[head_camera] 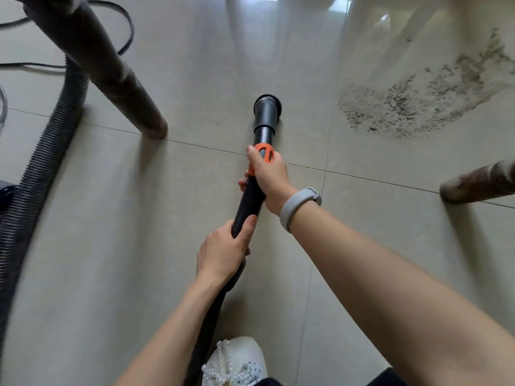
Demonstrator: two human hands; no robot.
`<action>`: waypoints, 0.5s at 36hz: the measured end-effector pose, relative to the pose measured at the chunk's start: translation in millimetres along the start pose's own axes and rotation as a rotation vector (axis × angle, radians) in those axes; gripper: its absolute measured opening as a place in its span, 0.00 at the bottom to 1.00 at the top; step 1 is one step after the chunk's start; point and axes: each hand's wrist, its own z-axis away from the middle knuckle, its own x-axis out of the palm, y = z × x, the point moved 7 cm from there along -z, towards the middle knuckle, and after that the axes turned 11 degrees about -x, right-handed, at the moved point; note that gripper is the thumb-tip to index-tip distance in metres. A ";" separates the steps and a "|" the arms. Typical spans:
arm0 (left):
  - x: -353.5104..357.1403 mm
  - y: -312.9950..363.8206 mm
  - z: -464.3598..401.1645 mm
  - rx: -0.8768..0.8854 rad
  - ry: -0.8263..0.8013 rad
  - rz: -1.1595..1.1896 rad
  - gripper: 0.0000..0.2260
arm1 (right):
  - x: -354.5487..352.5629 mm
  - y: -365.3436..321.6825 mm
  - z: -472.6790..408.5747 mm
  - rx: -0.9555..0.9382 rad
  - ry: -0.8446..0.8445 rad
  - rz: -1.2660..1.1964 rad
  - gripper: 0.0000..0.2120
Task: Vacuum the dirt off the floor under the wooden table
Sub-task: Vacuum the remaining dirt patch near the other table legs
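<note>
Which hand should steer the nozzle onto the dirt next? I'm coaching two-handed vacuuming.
The right hand. It grips the vacuum tube up by the orange collar, nearest the nozzle, and the dirt pile lies to its right. The left hand holds farther back, better suited as a pivot.

You find nothing to read here: no words, brands, numbers or signs show on anything in view.
</note>
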 end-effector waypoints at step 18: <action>-27.0 -48.5 18.0 -0.075 -0.006 0.055 0.27 | 46.5 31.5 25.2 0.052 -0.115 0.044 0.10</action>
